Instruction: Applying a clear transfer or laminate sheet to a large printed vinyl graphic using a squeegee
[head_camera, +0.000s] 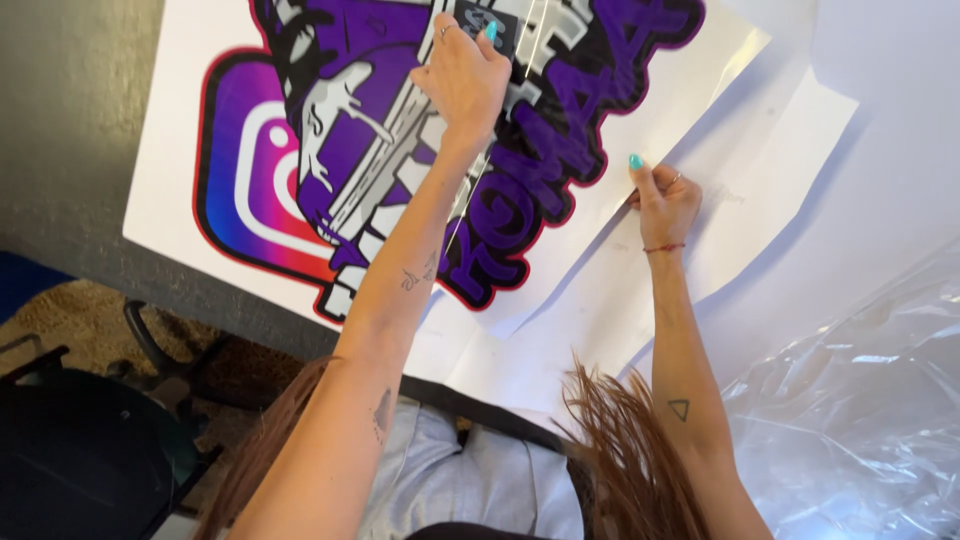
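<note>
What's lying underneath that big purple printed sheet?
Under the purple printed sheet, plain white sheets stick out at its lower right edge, where the right hand presses on them. The left hand holds a dark scraper on top. Anything beneath the print's middle is covered.

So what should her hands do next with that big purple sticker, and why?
Probably slide the dark squeegee under the left hand further across the purple sticker, pressing it flat. The right hand already pins the white backing paper at the sticker's edge.

One printed purple sticker sheet (300, 170), two white backing sheets (740, 150), one clear plastic film (860, 400), one black chair (80, 450).
</note>
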